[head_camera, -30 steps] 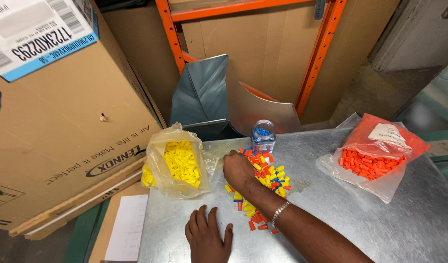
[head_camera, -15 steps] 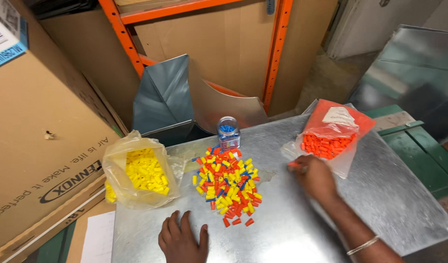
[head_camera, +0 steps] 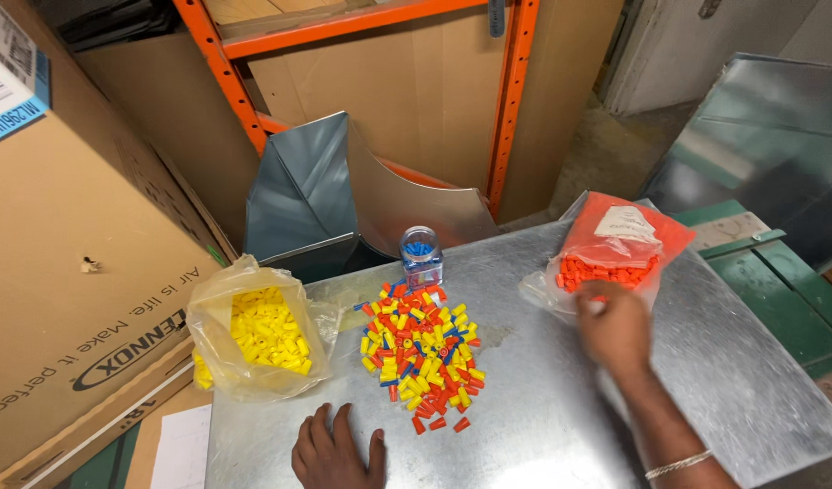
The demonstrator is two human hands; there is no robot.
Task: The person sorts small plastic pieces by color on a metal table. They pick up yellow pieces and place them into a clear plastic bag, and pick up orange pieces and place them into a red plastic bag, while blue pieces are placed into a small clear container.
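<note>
The right hand (head_camera: 615,330) sits right of centre in the frame, at the near edge of the orange bag (head_camera: 629,240). Its fingers are curled down and blurred, so I cannot tell whether they pinch a piece or are bare. The bag lies flat on the metal table (head_camera: 543,426). Its long axis runs from lower left to upper right, with the loose clear end toward the hand and the orange caps (head_camera: 606,270) bunched there. By the look of it, the step in hand is the drop-off at that bag. A further pick would call for a fine fingertip pinch on one small cap. At centre lies the mixed pile (head_camera: 422,358) of red, yellow and blue caps, stretched from top to bottom of the frame. A small jar of blue caps (head_camera: 421,256) stands at its top end. The yellow bag (head_camera: 253,335) lies left of the pile. The left hand (head_camera: 334,453) rests flat, palm down, at the bottom edge, holding nothing.
</note>
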